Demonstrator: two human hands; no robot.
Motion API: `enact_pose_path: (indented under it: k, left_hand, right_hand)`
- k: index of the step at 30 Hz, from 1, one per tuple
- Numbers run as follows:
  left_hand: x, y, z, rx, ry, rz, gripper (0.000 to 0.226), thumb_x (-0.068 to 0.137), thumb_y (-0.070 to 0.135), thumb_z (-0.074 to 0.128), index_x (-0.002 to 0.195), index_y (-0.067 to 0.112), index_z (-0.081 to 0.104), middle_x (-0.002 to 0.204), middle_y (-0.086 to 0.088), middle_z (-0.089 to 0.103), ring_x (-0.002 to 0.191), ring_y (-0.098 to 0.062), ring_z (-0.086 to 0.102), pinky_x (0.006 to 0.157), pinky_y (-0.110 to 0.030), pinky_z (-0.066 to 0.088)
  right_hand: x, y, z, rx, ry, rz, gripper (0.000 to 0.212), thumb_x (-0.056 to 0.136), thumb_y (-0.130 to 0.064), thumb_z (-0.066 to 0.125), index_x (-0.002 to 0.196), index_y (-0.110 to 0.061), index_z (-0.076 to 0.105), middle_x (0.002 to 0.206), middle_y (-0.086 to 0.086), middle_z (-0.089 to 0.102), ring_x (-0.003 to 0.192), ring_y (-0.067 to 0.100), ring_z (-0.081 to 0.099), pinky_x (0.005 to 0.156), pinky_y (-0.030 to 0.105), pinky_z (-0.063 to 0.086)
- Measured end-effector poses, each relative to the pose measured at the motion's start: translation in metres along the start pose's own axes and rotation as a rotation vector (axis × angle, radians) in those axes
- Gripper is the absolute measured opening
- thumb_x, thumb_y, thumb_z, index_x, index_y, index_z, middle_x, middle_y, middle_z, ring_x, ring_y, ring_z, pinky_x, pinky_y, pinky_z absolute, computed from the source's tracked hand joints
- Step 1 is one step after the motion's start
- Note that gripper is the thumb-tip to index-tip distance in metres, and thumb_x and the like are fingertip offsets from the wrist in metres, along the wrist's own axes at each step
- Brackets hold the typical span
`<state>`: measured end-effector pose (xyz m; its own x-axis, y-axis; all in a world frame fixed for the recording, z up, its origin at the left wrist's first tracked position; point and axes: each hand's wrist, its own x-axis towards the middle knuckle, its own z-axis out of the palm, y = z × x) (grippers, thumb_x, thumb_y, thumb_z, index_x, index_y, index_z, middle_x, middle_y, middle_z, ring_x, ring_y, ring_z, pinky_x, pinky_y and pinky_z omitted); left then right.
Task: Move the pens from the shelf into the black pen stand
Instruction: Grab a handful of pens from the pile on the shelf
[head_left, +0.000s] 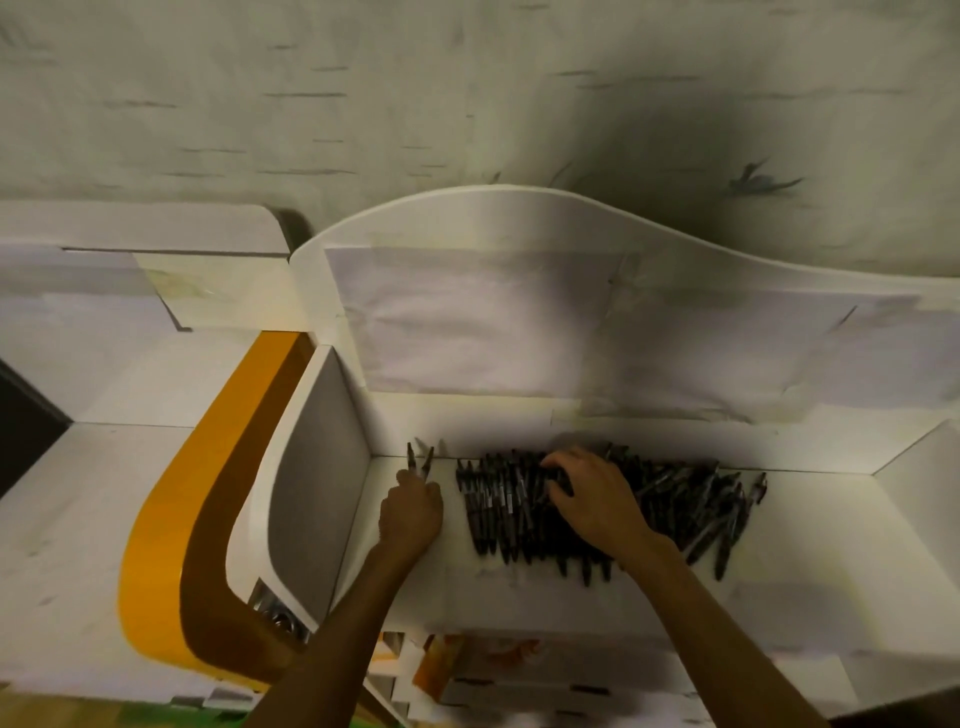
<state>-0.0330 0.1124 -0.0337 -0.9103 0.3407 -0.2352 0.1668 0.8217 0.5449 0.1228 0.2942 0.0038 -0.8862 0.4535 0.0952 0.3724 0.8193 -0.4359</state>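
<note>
Left hand (410, 512) curled around two dark pens (420, 460), tips poking up past the knuckles, near the shelf's left wall. Right hand (592, 496) lies on the pile of pens (511, 512), fingers bent into it; whether they grip one, cannot tell. Pile spreads across the white shelf (810, 519), against the back panel. Orange trim (156, 545) curves off left. Pen stand not in view.

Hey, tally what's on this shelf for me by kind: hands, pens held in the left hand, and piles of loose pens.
Hands: 2, left hand and right hand
Pens held in the left hand: 2
Piles of loose pens: 1, too many to count
Total: 5
</note>
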Motion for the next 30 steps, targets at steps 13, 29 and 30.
enact_pose_path:
  k: [13, 29, 30]
  left_hand:
    - [-0.01, 0.004, 0.019, -0.053, -0.139, 0.125, 0.041, 0.084, 0.055, 0.066, 0.094, 0.016, 0.055, 0.082, 0.001, 0.06, 0.07, -0.013, 0.058, 0.054, -0.025, 0.042]
    - [-0.009, 0.027, 0.007, 0.228, 0.039, 0.1, 0.053, 0.075, 0.065, 0.065, 0.095, 0.017, 0.068, 0.092, 0.0, 0.069, 0.084, -0.021, 0.066, 0.064, -0.025, 0.042]
    - [-0.007, 0.027, 0.007, 0.245, 0.035, 0.08, 0.056, 0.074, 0.068, 0.065, 0.096, 0.017, 0.068, 0.093, 0.0, 0.069, 0.086, -0.021, 0.066, 0.066, -0.025, 0.043]
  right_hand:
    - [-0.001, 0.002, 0.002, 0.003, 0.018, -0.009, 0.023, 0.097, -0.029, 0.056, 0.119, -0.025, 0.063, 0.115, -0.005, 0.063, 0.106, 0.016, 0.06, 0.095, 0.038, 0.047]
    - [-0.001, 0.002, -0.007, -0.009, 0.029, -0.032, 0.022, 0.096, -0.028, 0.056, 0.117, -0.025, 0.063, 0.114, -0.006, 0.064, 0.103, 0.015, 0.06, 0.095, 0.037, 0.047]
    - [-0.001, 0.002, -0.007, -0.008, 0.028, -0.033, 0.022, 0.096, -0.028, 0.056, 0.117, -0.025, 0.063, 0.114, -0.006, 0.064, 0.103, 0.015, 0.06, 0.094, 0.037, 0.048]
